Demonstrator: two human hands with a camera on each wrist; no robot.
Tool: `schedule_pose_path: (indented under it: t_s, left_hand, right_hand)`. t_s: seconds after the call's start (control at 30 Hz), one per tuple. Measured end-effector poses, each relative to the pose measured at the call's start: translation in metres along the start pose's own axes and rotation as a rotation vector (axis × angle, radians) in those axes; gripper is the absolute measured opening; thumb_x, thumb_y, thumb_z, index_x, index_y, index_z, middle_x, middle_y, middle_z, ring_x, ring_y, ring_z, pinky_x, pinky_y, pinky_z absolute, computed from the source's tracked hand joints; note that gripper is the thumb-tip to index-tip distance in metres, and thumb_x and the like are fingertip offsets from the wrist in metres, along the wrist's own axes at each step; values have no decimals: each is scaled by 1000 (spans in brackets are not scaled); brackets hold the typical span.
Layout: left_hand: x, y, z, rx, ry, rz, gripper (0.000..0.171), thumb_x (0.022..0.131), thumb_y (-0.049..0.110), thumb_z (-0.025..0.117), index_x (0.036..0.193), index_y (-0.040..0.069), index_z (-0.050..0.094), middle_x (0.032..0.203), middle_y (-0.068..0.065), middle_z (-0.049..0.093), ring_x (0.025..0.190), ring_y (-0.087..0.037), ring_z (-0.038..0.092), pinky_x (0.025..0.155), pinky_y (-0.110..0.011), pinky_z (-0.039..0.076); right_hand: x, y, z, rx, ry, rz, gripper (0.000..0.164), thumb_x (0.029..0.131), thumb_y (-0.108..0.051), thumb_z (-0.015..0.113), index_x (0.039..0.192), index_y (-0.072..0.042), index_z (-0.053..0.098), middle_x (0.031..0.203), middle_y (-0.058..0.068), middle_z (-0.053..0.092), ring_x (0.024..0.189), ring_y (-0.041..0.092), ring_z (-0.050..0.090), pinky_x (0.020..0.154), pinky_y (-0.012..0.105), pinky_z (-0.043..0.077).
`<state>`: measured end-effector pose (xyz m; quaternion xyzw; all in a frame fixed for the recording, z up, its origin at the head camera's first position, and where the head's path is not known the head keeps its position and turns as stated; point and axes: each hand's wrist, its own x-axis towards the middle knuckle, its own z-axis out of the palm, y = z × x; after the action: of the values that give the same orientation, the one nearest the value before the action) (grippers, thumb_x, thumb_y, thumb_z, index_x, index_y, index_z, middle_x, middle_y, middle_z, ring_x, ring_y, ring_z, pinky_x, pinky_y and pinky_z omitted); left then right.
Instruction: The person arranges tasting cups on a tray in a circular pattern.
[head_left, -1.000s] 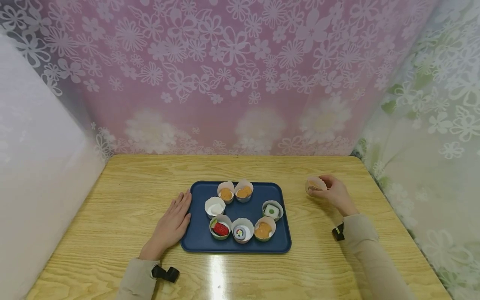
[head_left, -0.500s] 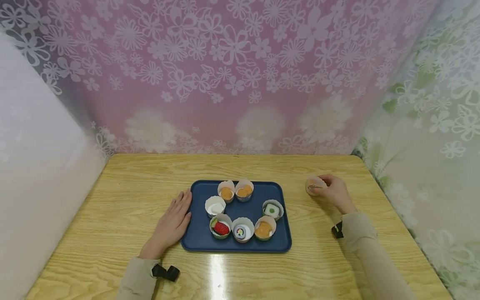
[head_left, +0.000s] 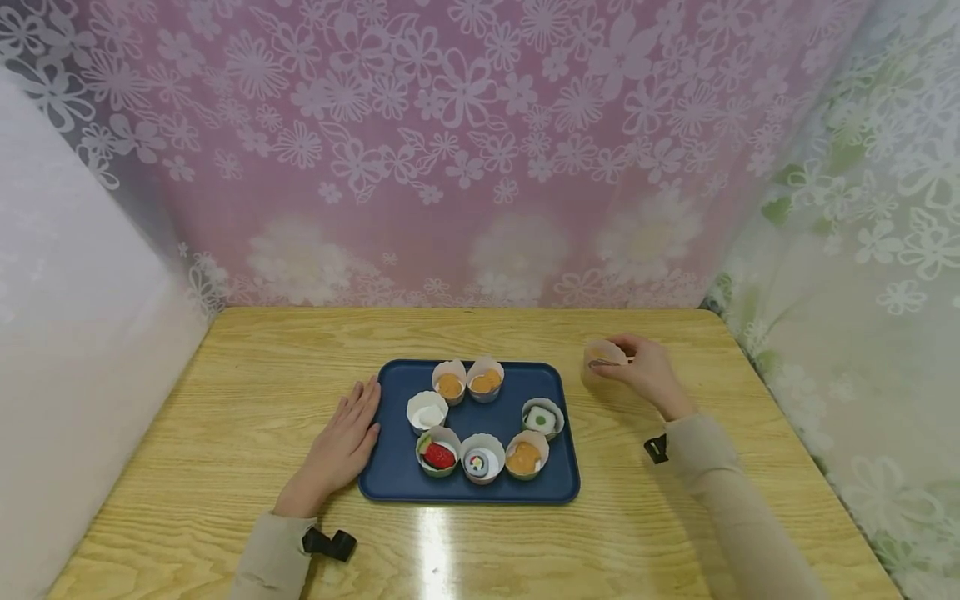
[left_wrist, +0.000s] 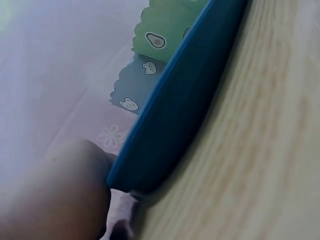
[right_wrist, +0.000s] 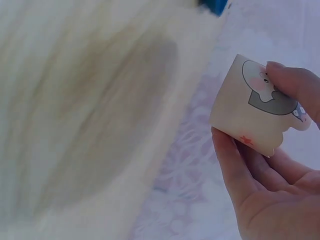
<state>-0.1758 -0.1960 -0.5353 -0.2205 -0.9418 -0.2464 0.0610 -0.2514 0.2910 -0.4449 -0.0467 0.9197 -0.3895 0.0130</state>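
My right hand (head_left: 648, 377) pinches a pale paper baking cup (right_wrist: 255, 102) between thumb and fingers, right of the tray. The cup hangs above the table, its shadow below it in the right wrist view. Something orange shows inside it in the head view. My left hand (head_left: 340, 439) lies with straight fingers along the left edge of a blue tray (head_left: 382, 475). On the tray stand several paper cups: orange pieces fill some, such as the front right cup (head_left: 527, 455); others hold a red strawberry-like piece (head_left: 438, 455), a round roll slice (head_left: 477, 462) and a white piece with a green spot (head_left: 541, 419).
The wooden table (head_left: 247, 375) stretches around the tray. Pink floral cloth (head_left: 465, 250) hangs behind its far edge, with pale cloth on both sides. A white-looking cup (head_left: 427, 412) stands near the tray's left side.
My right hand has moved left and slightly away from me, carrying the paper cup closer to the tray and up from where it was. My left hand stays at the tray's edge.
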Motion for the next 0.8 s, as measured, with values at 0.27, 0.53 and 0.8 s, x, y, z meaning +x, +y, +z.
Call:
schedule_pose_path:
  t_s: [0.27, 0.53, 0.8]
  left_hand:
    - [2, 5, -4, 28, -17, -15, 59, 106, 16, 45, 156, -3, 21, 164, -17, 15, 150, -40, 11, 119, -57, 11]
    - [2, 8, -5, 16, -15, -3, 57, 105, 12, 46, 154, -6, 23, 163, -20, 17, 149, -42, 12, 118, -59, 14]
    - [2, 7, -3, 3, -22, -4, 58, 103, 8, 46, 155, -6, 22, 163, -20, 15, 149, -41, 11, 118, -60, 13]
  right_hand:
    - [4, -33, 16, -1, -38, -64, 60, 85, -30, 81, 134, -3, 59, 126, 20, 62, 109, 37, 58, 84, 50, 54]
    - [8, -56, 39, 39, -77, -88, 58, 82, -24, 83, 132, -3, 61, 121, 17, 65, 104, 35, 61, 81, 46, 56]
    - [8, -69, 66, 69, -148, -143, 52, 80, -22, 85, 126, -5, 65, 112, 14, 67, 97, 29, 63, 77, 42, 56]
